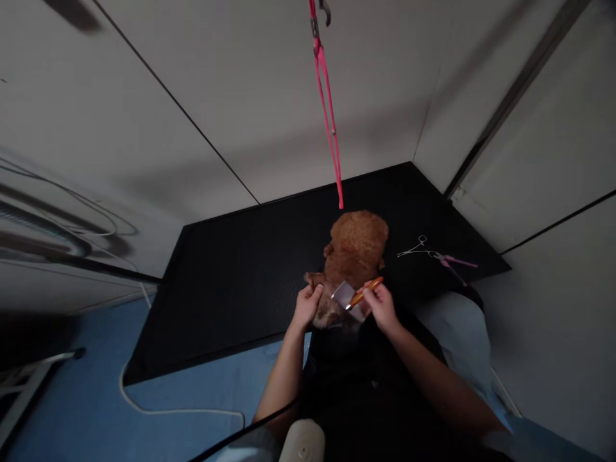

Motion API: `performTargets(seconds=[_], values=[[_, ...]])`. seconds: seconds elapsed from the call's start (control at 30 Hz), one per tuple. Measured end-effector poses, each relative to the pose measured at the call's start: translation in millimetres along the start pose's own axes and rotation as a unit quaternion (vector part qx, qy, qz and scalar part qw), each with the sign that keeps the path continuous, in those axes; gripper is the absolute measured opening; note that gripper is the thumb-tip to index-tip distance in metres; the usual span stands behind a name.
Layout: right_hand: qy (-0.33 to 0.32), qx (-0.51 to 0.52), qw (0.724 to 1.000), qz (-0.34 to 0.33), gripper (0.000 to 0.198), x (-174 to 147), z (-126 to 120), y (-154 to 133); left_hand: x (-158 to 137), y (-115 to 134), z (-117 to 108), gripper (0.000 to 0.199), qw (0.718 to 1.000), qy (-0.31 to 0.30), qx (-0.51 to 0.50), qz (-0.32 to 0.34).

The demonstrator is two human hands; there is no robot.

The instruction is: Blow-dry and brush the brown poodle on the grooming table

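A curly brown dog (pixel 359 247) is at the near edge of the black table, close against my body. My left hand (pixel 308 305) is closed on what looks like the dog's leg (pixel 316 280), with its fingertips partly sunk in the fur. In my right hand (pixel 380 305) is a slicker brush (pixel 368 292) with an orange handle and a pale flat head. The brush head lies against the lighter fur just right of my left hand; its pins are hidden.
Hemostats (pixel 414 248) and purple-handled pliers or clippers (pixel 452 260) lie right of the dog on the black table (pixel 240 276). A pink loop (pixel 332 122) hangs above the dog. A white cable (pixel 183 410) crosses the blue floor at left; pale walls stand behind.
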State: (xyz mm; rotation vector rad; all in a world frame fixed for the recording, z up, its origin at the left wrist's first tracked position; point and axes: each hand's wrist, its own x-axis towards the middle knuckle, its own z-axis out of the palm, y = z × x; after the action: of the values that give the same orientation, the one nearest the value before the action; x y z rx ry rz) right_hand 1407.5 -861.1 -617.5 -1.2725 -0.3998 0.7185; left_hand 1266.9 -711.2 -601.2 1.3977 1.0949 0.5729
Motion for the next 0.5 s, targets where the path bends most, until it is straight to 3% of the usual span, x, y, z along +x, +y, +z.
performTargets(seconds=[0.07,0.17,0.2,0.33,0.37,0.47,0.5], values=[[0.01,0.003,1.0,-0.024,0.029,5.2,4.7,-7.2,0.1,8.7,5.9,0.047,0.998,0.007,-0.052,0.031],[-0.117,-0.02,0.993,-0.022,0.026,12.8,10.0,-19.5,0.8,21.8,9.6,0.04,0.993,-0.021,-0.115,0.015],[-0.13,-0.025,0.991,-0.021,0.027,16.8,11.1,-24.5,1.2,25.8,10.2,0.038,0.99,-0.042,-0.135,-0.001],[0.017,-0.023,0.995,-0.101,0.026,35.3,11.0,-46.1,4.2,39.7,14.8,0.03,0.974,-0.128,-0.183,-0.041],[-0.007,-0.033,0.993,-0.113,0.024,38.3,10.7,-50.1,5.2,42.4,16.7,0.027,0.97,-0.147,-0.19,-0.045],[-0.187,-0.092,0.974,-0.086,0.019,44.1,11.7,-56.1,9.1,47.8,21.8,0.023,0.957,-0.196,-0.202,-0.068],[-0.194,-0.1,0.973,-0.078,0.019,46.1,12.2,-57.1,10.5,48.5,23.0,0.023,0.954,-0.205,-0.203,-0.08]])
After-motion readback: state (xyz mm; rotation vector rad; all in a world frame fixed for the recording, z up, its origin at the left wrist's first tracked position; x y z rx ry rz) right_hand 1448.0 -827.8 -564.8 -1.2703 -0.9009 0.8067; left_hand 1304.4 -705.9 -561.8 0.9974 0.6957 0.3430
